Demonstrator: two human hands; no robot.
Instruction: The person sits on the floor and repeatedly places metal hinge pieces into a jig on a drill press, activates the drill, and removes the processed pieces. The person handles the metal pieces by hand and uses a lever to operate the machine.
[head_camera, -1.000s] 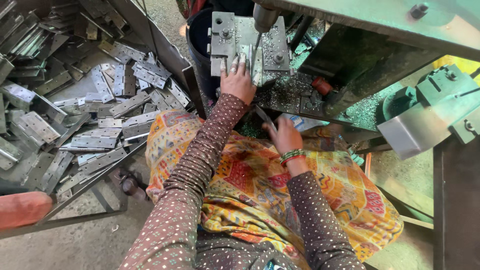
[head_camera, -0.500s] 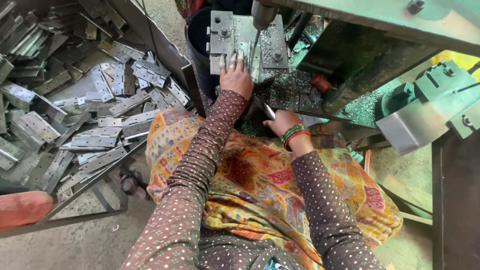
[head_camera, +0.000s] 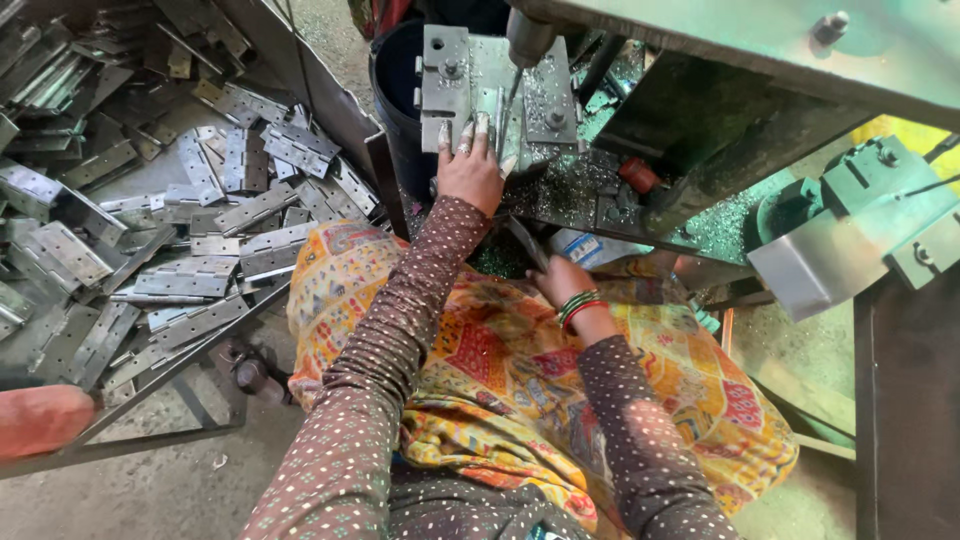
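Two hands at work, each with its own risk. Your left hand (head_camera: 470, 170) lies flat, fingers spread, pressing a metal piece (head_camera: 487, 105) against the jig plate (head_camera: 445, 75); that grip is open, a hold-down and not a clasp. Fingertips (head_camera: 481, 125) sit just beside the drill bit (head_camera: 510, 95), which comes down right over the piece. A slip, or a bit that grabs the metal and spins it, would likely carry those fingers into the cutter or a sharp edge.

Your right hand (head_camera: 560, 280) is low by your lap, closed on a thin grey metal strip (head_camera: 525, 243); its near end is hidden in the grip.

Loose metal chips (head_camera: 570, 190) cover the surface around the jig and could cut skin or keep the piece from seating flat. Your patterned cloth (head_camera: 500, 370) and sleeves hang near the spindle, a snag risk. Hinges (head_camera: 200, 250) lie heaped in the bin to your left, well apart.
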